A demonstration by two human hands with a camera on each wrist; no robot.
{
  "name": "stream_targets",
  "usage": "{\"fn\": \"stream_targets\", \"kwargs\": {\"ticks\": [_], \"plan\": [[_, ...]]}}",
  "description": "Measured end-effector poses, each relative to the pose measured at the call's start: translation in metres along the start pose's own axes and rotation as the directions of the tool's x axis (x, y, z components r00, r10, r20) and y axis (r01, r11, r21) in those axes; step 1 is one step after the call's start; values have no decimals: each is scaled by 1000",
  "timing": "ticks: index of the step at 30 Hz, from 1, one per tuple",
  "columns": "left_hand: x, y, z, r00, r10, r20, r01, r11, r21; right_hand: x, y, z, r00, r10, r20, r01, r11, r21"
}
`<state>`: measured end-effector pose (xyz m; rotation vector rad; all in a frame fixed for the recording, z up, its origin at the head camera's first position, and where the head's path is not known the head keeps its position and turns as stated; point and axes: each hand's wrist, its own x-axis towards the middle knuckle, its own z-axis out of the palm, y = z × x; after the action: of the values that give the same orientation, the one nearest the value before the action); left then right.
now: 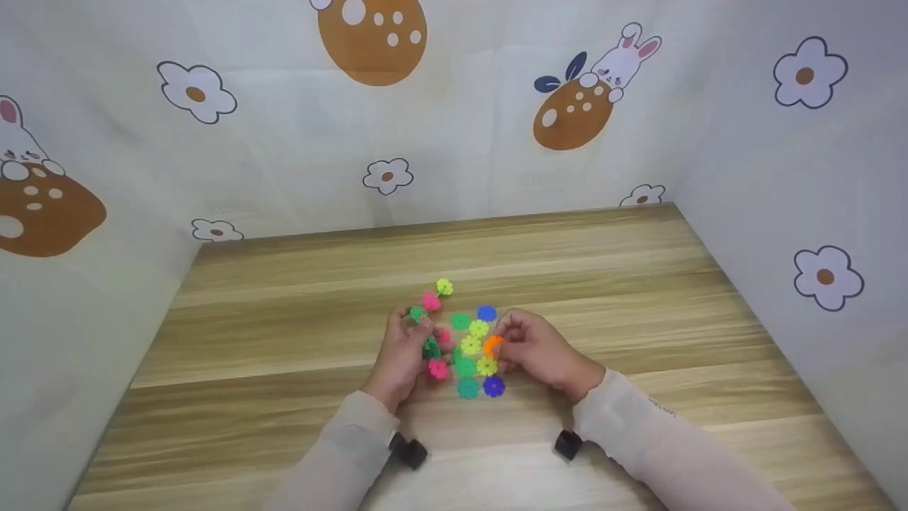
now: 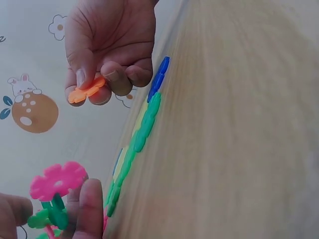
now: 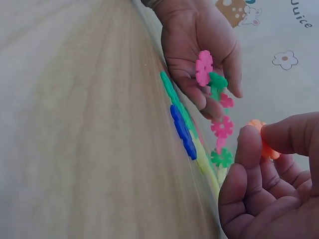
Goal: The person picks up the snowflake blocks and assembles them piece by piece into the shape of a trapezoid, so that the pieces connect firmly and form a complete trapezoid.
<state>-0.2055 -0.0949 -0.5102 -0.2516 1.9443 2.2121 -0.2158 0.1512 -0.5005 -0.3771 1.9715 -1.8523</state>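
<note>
My left hand holds a chain of interlocked flower-shaped plastic pieces in pink, green and yellow. In the left wrist view, a pink flower piece tops the near end of that chain, above green ones. Between the thumb and fingers of my right hand is an orange flower piece, pinched just off the table. In the right wrist view the orange piece is apart from the chain. Loose green flower pieces, yellow ones and blue ones lie flat between the hands.
The wood-grain table is enclosed by a pale patterned curtain at the back and sides. Black devices sit at both wrists, below the sleeves.
</note>
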Motion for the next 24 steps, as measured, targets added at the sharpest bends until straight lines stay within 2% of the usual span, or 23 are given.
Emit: {"fn": "stream_targets", "kwargs": {"ticks": [6, 13, 20, 24], "plan": [[1, 1, -1, 999, -31, -6, 31, 999, -16, 5, 4, -9, 997, 19, -70, -16, 999, 49], [4, 0, -3, 994, -113, -8, 113, 993, 16, 9, 10, -16, 998, 18, -63, -9, 990, 140], [6, -2, -5, 998, -52, 25, 50, 998, 47, 8, 11, -15, 998, 34, -57, -20, 975, 222], [6, -2, -5, 998, -51, 29, 51, 998, 24, 7, 13, -14, 997, 56, -52, -39, 956, 290]]}}
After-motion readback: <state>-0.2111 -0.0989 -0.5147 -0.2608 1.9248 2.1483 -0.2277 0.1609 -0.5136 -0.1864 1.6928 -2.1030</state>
